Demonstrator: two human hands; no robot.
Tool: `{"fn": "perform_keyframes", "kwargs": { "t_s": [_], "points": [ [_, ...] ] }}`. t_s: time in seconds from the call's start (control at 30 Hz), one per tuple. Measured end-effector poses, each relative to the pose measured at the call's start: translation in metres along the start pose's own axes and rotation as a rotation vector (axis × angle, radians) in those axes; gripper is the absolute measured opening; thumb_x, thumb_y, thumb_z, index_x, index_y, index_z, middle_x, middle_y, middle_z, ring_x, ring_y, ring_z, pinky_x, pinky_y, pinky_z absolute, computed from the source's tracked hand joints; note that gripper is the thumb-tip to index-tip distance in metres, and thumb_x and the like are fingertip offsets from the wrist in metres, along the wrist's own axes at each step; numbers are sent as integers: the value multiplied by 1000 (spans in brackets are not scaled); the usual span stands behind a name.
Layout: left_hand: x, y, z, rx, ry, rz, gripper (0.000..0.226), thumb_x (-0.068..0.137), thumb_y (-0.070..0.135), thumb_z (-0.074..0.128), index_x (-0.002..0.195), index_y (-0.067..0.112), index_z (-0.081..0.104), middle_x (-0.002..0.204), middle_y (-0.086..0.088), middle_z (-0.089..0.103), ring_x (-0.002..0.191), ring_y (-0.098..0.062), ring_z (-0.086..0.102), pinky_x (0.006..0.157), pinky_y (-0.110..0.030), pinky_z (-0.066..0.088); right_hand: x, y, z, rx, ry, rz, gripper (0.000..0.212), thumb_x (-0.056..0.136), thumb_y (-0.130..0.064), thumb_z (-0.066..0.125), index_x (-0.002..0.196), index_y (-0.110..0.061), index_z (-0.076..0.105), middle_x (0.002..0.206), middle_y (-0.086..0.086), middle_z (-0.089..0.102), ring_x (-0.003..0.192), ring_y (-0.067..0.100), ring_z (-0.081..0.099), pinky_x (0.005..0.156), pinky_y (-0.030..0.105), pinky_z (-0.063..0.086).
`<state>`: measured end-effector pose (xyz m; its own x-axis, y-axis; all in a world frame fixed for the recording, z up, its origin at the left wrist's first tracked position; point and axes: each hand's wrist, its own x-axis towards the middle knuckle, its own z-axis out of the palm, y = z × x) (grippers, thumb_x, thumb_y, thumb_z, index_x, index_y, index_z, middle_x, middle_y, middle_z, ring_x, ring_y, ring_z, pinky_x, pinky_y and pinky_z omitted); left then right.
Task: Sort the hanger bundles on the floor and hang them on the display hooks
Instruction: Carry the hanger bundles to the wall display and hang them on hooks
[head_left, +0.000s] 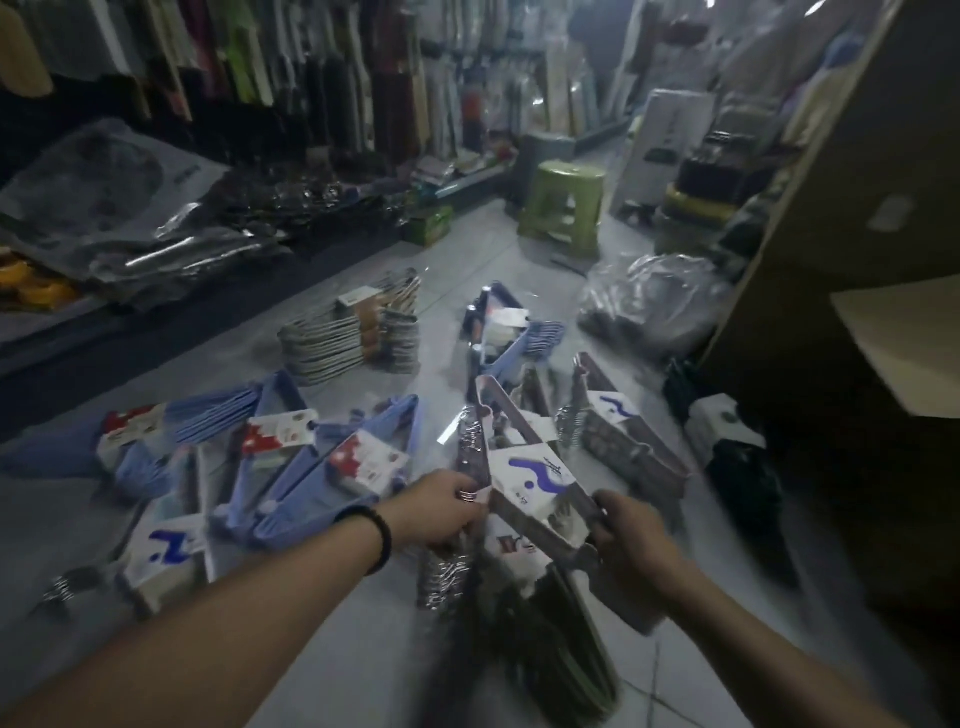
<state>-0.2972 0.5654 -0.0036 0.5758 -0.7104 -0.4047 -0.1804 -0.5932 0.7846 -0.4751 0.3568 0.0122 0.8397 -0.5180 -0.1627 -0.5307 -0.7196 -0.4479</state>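
Floor (467, 249): hanger bundles scattered. Blue bundles (311, 483) at left, three red-and-white cards showing, print unreadable. Grey bundle (524, 483) held at centre above others; white card, blue squiggle, writing too blurred; long side runs far-left to near-right, metal hooks toward left. Green stool (563, 208) behind. Left hand (447, 512) grips hooks; right hand (634, 540) fingers curled round near end.

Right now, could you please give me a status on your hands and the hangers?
Both gripping: left hand, right hand on the grey hanger bundle. Held above others on the floor. Blue bundles close on the left.
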Motion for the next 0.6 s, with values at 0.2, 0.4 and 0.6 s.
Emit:
{"fn": "perform_keyframes", "kwargs": {
  "t_s": [0.2,0.4,0.6],
  "points": [
    [35,53,37,104,59,77,8,106,23,61,102,22,69,91,-5,69,62,-16,65,53,-26,57,21,58,-14,43,39,75,11,101,-23,59,93,-17,64,100,3,75,89,25,68,64,31,40],
    [64,88,50,153,178,106,15,106,22,61,113,15,73,93,-5,70,68,-13,61,52,-18,51,51,90,-42,328,-79,119,8,102,-23,64,97,-22,70,86,2,79,68,10,73,61,29,59],
    [123,153,59,125,228,67,15,106,17,62,95,11,71,77,1,65,55,-1,61,49,-15,47,63,151,-103,719,-156,182,23,100,-3,63,98,-25,65,87,13,71,71,24,68,63,31,56]
  ]
}}
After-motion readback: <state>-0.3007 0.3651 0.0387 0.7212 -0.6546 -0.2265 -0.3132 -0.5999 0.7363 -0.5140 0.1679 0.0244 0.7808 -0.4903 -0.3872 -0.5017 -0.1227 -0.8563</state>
